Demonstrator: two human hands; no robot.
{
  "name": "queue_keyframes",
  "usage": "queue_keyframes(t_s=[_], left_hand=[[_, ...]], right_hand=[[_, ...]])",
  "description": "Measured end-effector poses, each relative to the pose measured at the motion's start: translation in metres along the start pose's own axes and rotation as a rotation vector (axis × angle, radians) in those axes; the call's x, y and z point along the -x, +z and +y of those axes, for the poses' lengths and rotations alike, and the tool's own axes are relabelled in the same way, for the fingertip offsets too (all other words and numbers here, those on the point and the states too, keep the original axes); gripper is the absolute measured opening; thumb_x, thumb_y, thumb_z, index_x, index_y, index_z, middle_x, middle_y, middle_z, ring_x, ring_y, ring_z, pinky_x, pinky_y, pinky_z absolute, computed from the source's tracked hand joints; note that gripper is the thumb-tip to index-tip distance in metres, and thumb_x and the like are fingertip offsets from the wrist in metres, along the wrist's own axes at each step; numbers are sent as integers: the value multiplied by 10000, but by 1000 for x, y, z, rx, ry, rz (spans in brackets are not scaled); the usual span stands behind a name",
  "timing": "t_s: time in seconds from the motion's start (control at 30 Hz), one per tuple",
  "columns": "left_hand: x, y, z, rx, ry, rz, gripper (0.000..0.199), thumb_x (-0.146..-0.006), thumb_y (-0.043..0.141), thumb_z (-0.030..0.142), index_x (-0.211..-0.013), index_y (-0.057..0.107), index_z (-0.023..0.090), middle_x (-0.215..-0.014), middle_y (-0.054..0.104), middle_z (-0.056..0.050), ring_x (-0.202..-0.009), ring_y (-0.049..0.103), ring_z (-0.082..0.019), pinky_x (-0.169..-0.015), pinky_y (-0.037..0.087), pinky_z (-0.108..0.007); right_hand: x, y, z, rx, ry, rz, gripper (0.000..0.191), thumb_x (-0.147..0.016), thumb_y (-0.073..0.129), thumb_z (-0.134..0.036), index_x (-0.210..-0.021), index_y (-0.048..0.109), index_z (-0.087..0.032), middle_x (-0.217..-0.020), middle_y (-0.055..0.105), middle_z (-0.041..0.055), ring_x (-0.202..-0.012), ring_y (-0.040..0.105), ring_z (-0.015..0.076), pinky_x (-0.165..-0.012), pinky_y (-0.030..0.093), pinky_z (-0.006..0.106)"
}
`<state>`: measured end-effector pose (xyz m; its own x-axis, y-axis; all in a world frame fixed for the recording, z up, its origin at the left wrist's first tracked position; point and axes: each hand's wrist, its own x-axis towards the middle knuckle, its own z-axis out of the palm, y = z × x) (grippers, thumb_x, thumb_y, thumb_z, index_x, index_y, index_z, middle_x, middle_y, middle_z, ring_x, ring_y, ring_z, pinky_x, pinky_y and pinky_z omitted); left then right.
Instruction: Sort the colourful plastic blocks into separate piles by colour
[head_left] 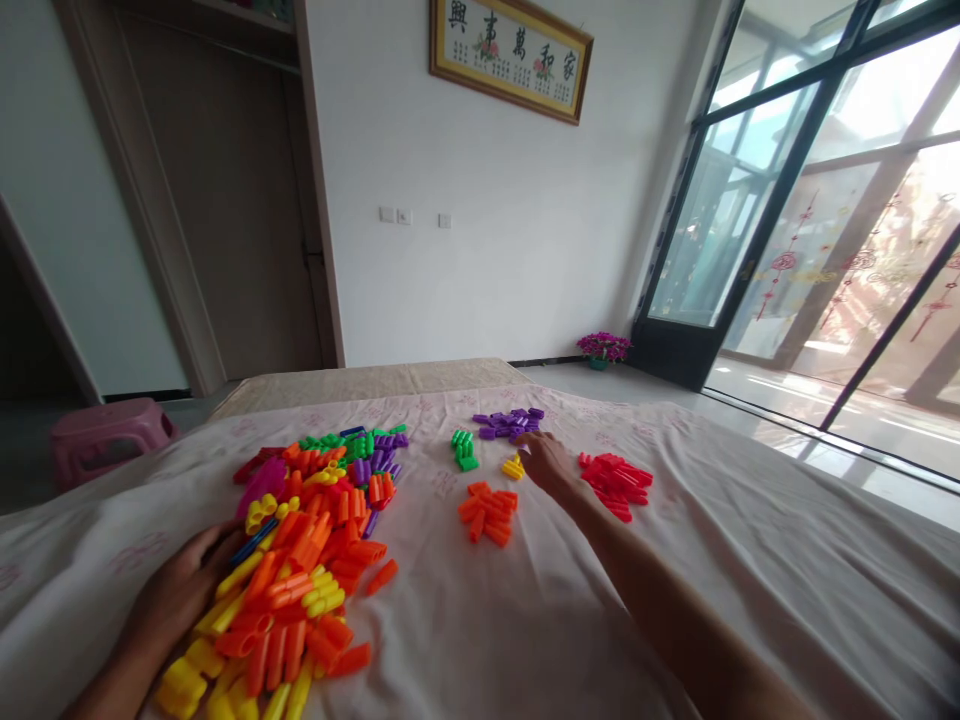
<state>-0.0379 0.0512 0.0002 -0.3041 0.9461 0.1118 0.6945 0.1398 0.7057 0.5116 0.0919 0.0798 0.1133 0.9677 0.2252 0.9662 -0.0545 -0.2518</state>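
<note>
A large mixed pile of plastic pieces (300, 560), orange, yellow, green, purple and red, lies on the left of the cloth. At its left edge my left hand (184, 580) has its fingers against a dark blue piece (253, 545). Farther right, my right hand (547, 458) reaches over the cloth beside a few yellow pieces (513, 467), just below the purple group (508, 424); its fingertips are too small to read. Separate groups of green (464, 450), orange (487, 513) and red pieces (615, 483) lie around it.
A pale patterned cloth (585, 620) covers the surface. Behind it are a beige covered surface (375, 382) and a white wall with a framed sign (511, 55). A pink stool (112, 435) stands at left, potted flowers (604, 347) on the floor, glass doors at right.
</note>
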Motion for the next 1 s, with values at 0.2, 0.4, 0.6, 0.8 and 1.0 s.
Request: queue_keyframes(t_s=[0.2, 0.4, 0.6, 0.8, 1.0], left_hand=[[4, -3, 4, 55, -4, -30, 544, -880, 547, 574, -1227, 733, 198, -1173, 810, -82, -1117, 728, -323, -950, 542, -382], [9, -5, 11, 47, -10, -43, 571, -872, 519, 607, -1218, 724, 200, -1167, 803, -122, -1078, 741, -324, -908, 548, -385], [8, -4, 11, 20, -10, -35, 575, -884, 499, 605, -1236, 713, 204, -1204, 792, -122, -1108, 730, -330, -918, 537, -391], [3, -2, 1, 41, 9, -29, 597, -863, 536, 630, -1227, 728, 198, -1169, 804, -124, -1065, 745, -330, -884, 553, -376], [-2, 1, -6, 24, 7, -49, 652, -887, 489, 671, -1268, 712, 191, -1257, 774, -142, -1134, 719, -327, -960, 530, -379]], right_hand=[[64, 21, -124, -316, -436, -207, 281, -930, 594, -206, -1148, 769, -226, -1169, 775, 61, -1062, 705, 231, -924, 502, 313], [110, 57, -184, -345, -572, -275, 413, -919, 711, -379, -1305, 702, -231, -1228, 756, 91, -1157, 665, 272, -987, 483, 351], [111, 66, -185, -368, -506, -265, 225, -986, 613, -334, -1132, 758, -245, -1105, 792, 51, -1046, 690, 232, -945, 475, 312], [93, 42, -157, -538, -334, -187, 247, -982, 592, -303, -1186, 714, -236, -1089, 790, 44, -976, 724, 200, -830, 502, 266], [49, 11, -94, -423, -212, -249, 292, -927, 600, -224, -1190, 722, -183, -1073, 781, 78, -944, 721, 212, -761, 486, 260]])
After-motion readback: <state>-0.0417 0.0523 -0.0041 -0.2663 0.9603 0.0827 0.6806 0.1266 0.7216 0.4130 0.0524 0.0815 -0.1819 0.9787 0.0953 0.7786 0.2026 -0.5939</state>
